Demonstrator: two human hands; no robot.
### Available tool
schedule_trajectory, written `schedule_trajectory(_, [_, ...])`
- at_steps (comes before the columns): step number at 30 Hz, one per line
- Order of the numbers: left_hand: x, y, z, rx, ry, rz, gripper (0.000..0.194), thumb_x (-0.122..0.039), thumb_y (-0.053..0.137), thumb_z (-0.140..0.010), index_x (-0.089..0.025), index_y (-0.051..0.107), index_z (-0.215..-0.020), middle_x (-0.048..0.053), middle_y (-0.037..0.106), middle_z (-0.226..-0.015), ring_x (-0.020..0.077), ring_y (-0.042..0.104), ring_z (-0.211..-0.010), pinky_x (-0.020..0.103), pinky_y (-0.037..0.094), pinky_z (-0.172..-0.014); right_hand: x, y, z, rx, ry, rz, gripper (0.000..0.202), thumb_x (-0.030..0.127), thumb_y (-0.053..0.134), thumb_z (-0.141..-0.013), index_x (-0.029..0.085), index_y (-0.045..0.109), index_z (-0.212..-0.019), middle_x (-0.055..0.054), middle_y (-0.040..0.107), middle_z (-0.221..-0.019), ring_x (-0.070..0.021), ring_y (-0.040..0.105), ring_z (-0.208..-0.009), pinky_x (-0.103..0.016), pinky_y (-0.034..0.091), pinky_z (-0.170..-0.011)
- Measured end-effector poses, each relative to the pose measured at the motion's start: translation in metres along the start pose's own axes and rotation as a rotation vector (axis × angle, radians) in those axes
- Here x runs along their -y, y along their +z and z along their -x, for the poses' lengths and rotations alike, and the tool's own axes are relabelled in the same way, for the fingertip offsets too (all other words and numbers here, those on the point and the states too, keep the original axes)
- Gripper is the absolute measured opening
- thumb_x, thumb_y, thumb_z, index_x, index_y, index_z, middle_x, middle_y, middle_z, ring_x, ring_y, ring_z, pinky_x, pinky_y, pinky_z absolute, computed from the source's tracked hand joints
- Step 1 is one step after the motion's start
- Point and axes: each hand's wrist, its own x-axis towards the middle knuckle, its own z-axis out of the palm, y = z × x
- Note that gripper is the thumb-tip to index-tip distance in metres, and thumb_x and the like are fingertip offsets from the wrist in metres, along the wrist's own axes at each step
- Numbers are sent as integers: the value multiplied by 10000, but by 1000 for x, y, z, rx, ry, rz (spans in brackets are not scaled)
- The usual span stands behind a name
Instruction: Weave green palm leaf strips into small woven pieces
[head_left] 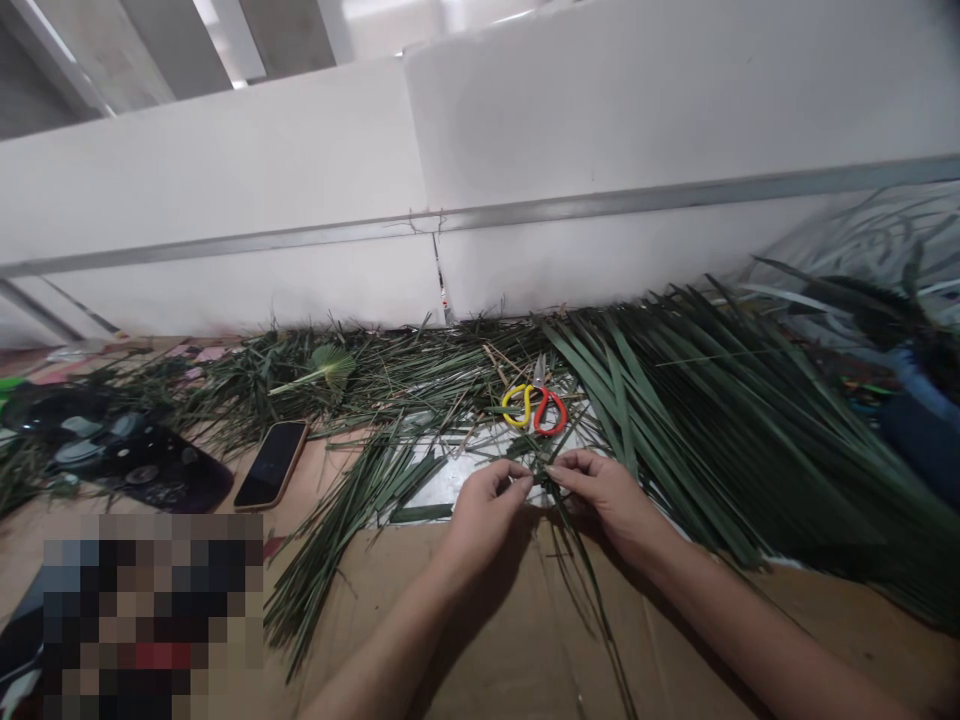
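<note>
Between my fingertips is a small woven piece of green palm leaf (541, 462), with long loose strips trailing down toward me. My left hand (499, 500) pinches it from the left, thumb and forefinger together. From the other side my right hand (600, 488) pinches it too, fingertips close to the left ones. Just beyond lies a pair of scissors (538, 400) with one yellow and one red handle loop, blades pointing away. Fine detail of the weave is too small to make out.
Long palm leaves (697, 420) spread on the right. Cut strips (330, 540) and trimmings (420, 365) lie left and behind. A phone (271, 465) and a dark bottle (150, 465) stand farther left. Cardboard (390, 640) lies beneath my arms; a white panel (225, 180) rises behind.
</note>
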Motion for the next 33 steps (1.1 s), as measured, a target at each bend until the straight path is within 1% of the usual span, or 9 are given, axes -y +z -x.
schedule_trajectory(3, [-1, 0, 0, -43, -12, 17, 141, -317, 631, -843, -208, 699, -785, 67, 715, -812, 231, 625, -828, 357, 473, -806, 1, 0, 2, 22, 4, 15, 442, 495, 954, -557, 191, 686, -733, 48, 561, -610, -95, 432, -525, -246, 332, -505])
schedule_trajectory(6, [0, -1, 0, -80, -16, 28, 132, -311, 632, -836, -211, 687, -769, 59, 709, -801, 230, 624, -827, 355, 479, -808, 2, 1, 3, 46, 22, 19, 455, 492, 965, -535, 198, 703, -763, 54, 553, -629, -95, 444, -538, -253, 381, -533])
schedule_trajectory(11, [1, -1, -1, -84, -12, 39, 130, -299, 615, -841, -203, 667, -771, 49, 689, -791, 215, 608, -811, 340, 465, -797, 5, 4, 4, 43, 18, 52, 490, 512, 971, -497, 192, 704, -754, 46, 555, -640, -107, 465, -573, -270, 423, -577])
schedule_trajectory(14, [1, -1, 0, -84, -5, 34, 127, -289, 603, -839, -202, 651, -761, 41, 674, -781, 204, 594, -798, 326, 449, -779, 6, 4, 4, 41, -3, 79, 482, 518, 962, -503, 189, 701, -740, 34, 565, -650, -116, 474, -586, -272, 415, -579])
schedule_trajectory(19, [1, -1, 0, -98, 11, 32, 126, -292, 590, -840, -208, 631, -754, 32, 650, -762, 201, 574, -785, 314, 433, -746, 6, 3, 4, 57, -26, 87, 436, 513, 934, -559, 202, 702, -758, 29, 565, -657, -118, 465, -583, -264, 386, -566])
schedule_trajectory(23, [1, -2, 0, -112, 16, 38, 146, -312, 591, -842, -212, 621, -738, 28, 636, -742, 198, 561, -768, 312, 431, -728, 5, 2, 4, 43, -17, 81, 430, 517, 929, -560, 209, 699, -753, 41, 533, -630, -108, 431, -556, -257, 364, -538])
schedule_trajectory(28, [-1, -4, 0, -109, 8, 52, 173, -344, 604, -843, -210, 616, -734, 28, 633, -739, 196, 565, -765, 305, 443, -727, 5, 2, 3, 49, -24, 55, 448, 524, 937, -555, 213, 693, -765, 38, 545, -634, -113, 460, -560, -262, 397, -544])
schedule_trajectory(31, [0, -4, 0, -87, 6, 61, 158, -344, 609, -846, -208, 632, -769, 29, 645, -773, 193, 571, -784, 305, 445, -749, 3, 2, 4, 34, 5, 19, 460, 520, 946, -555, 214, 685, -778, 53, 534, -635, -102, 458, -548, -253, 416, -544])
schedule_trajectory(33, [2, -3, -1, -77, 1, 69, 148, -341, 617, -845, -209, 639, -783, 33, 653, -792, 191, 573, -789, 305, 446, -754, 1, 2, 4, 31, 26, -12, 459, 505, 953, -559, 213, 681, -785, 48, 564, -665, -103, 488, -564, -256, 448, -564])
